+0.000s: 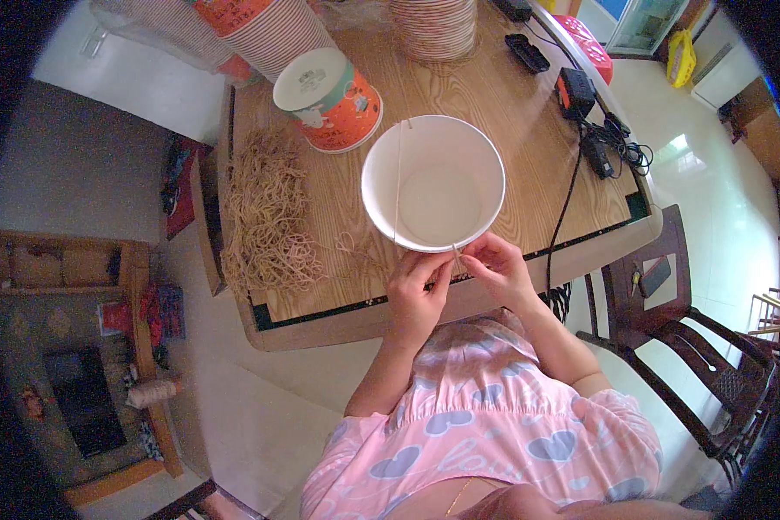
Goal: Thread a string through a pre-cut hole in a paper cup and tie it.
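Note:
A white paper bucket (446,186) stands with its mouth up near the table's front edge. A thin tan paper cord (399,186) runs across its mouth from the far rim to the near rim. At the near rim, my left hand (418,290) has thumb and finger pinched on a cord end. Close beside it, my right hand (500,270) pinches the same short piece of cord just below the rim. To the left lies a tangled heap of tan cords (269,217), with a few loose strands trailing toward my left hand.
An orange and green paper bucket (342,121) stands upside down at the far left, near nested stacks of buckets (277,39). Another stack (433,30) is at the back. Black cables and adapters (594,147) lie at the right edge. A dark wooden chair (659,303) stands right.

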`<state>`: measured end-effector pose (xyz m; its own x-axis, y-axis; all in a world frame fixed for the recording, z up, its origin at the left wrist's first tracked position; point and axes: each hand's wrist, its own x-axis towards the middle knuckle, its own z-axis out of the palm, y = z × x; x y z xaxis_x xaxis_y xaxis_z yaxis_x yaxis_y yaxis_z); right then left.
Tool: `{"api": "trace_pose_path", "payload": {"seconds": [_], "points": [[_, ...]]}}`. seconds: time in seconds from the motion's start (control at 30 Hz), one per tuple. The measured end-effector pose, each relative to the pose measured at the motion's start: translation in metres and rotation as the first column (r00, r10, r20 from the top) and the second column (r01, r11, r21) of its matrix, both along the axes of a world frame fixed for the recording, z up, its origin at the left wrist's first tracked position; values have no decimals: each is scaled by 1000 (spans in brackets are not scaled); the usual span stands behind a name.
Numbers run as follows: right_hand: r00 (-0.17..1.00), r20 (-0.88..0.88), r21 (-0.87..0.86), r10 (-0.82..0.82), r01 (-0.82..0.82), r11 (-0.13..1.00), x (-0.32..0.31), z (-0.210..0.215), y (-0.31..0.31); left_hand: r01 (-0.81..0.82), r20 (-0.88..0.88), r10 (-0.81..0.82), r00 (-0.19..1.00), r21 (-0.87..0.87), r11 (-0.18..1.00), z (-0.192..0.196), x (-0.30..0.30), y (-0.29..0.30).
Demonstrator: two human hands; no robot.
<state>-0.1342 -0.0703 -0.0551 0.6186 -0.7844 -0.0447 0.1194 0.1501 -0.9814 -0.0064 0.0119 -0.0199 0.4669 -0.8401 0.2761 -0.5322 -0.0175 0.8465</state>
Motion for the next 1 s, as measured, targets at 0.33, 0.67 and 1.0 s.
{"api": "trace_pose_path", "payload": {"seconds": [0.33,0.67,1.0], "points": [[1000,-7,-139,21,-21,990,-1,19,-1,-22,21,22,1000,-15,1000,4,0,0],[997,68,32,32,-34,999,3,9,2,6,89,-2,996,-50,999,9,0,0],[997,62,97,-48,42,994,8,17,7,-15,95,10,995,58,998,12,-3,7]]}}
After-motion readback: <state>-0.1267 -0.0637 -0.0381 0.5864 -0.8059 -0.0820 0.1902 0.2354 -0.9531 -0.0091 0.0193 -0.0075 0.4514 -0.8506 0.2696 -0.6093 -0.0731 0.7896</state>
